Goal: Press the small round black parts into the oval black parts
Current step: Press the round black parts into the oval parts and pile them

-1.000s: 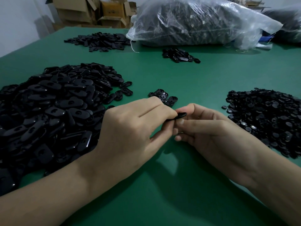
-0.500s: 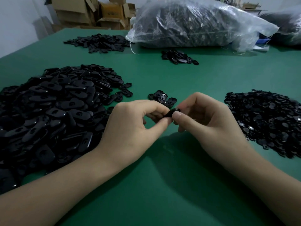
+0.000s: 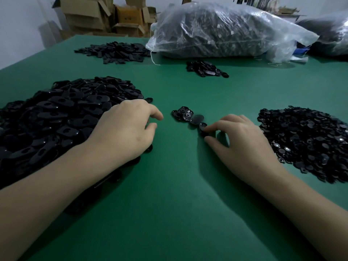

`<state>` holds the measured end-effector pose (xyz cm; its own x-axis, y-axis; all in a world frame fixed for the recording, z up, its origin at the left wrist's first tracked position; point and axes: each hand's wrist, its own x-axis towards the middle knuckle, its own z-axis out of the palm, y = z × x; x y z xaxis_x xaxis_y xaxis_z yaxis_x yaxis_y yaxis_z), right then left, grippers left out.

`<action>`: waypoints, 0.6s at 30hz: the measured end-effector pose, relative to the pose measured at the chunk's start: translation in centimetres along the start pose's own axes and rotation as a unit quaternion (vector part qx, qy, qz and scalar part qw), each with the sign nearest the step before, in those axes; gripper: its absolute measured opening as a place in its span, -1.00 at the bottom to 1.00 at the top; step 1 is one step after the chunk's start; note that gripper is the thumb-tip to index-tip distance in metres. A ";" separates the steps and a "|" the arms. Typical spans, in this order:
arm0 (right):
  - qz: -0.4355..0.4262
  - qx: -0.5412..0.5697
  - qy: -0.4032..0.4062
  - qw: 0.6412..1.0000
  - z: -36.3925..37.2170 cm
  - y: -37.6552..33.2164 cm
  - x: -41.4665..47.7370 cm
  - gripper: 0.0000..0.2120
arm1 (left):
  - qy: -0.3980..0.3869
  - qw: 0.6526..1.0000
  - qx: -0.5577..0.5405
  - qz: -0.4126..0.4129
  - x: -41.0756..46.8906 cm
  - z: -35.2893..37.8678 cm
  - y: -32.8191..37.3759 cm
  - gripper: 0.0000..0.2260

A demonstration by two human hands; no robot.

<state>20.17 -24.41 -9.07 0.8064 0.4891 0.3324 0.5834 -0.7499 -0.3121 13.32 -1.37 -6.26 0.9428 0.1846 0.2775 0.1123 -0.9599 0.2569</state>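
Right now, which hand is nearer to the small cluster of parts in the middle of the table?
Right. The right hand pinches the cluster's near end piece; the left hand rests apart, over the oval-part pile.

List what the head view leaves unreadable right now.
Head view only:
- Black oval part at right hand: fingers cover whether a round part is seated.
- Left hand: own knuckles hide its grasp, over pile of oval black parts.
- Pile of small round black parts: cut by right edge.

Left hand (image 3: 128, 129) loosely curled, right hand (image 3: 243, 142) forefinger and thumb extended
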 end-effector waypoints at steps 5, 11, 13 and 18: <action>-0.002 -0.019 -0.051 0.999 0.3 -0.3 -0.1 -0.55 | 0.040 0.990 0.133 0.041 -0.2 0.4 -0.2 -0.73; -0.007 -0.004 -0.037 0.999 0.2 -0.1 -0.2 -0.69 | -0.013 0.968 0.249 0.027 -0.2 0.5 -0.6 -0.80; -0.013 -0.010 -0.075 0.997 0.3 -0.1 -0.1 -0.59 | -0.020 0.969 0.246 0.018 -0.1 0.6 -0.6 -0.80; -0.024 0.013 -0.134 0.991 0.5 0.1 -0.1 -0.48 | -0.034 0.981 0.192 -0.002 0.3 0.1 -0.7 -0.84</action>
<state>20.22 -24.26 -9.58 0.7726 0.6268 0.1009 0.6210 -0.7130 -0.3254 13.57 -0.70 -6.44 0.9596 0.1863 0.2110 0.2133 -0.9704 -0.1130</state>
